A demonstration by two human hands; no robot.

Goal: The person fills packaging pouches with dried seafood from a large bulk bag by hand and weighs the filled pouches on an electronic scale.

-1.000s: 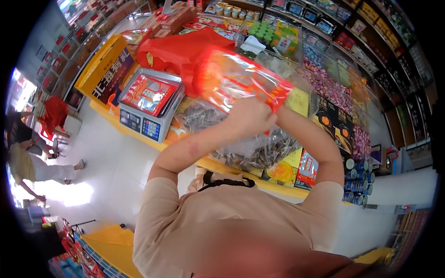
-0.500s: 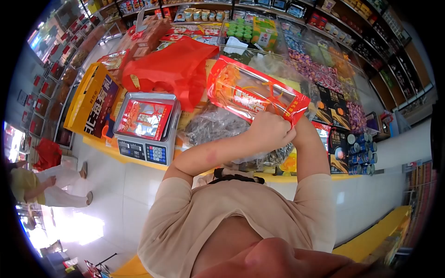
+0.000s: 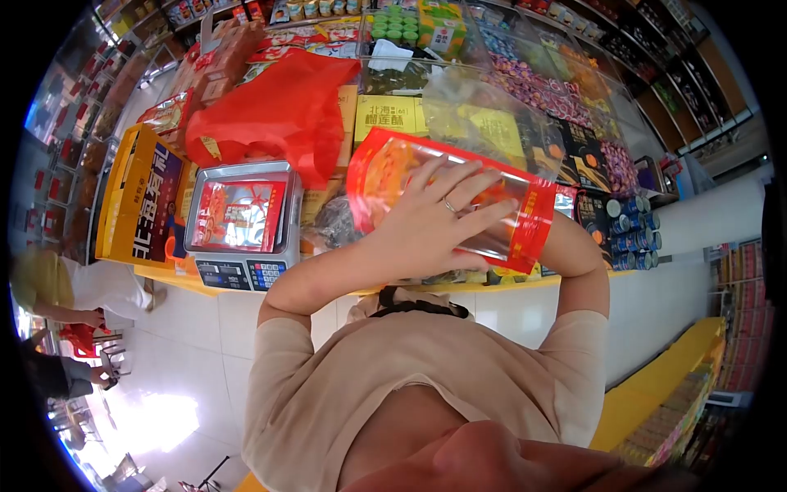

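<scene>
1 red pouch [image 3: 379, 176] above the table [image 3: 168, 279]: we see the left hand [image 3: 422, 220] resting across its front, fingers spread; the right is hidden, its grip unclear to us. We read 北海 and 榴莲酥 on a yellow box [image 3: 389, 115].

Left hand [image 3: 430, 215] now spread across red pouch [image 3: 529, 223], moved from its corner

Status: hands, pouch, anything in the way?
Left hand open, spread over red pouch. Right hand hidden behind it. Scale at left, bearing a red pack, not in the way.
</scene>
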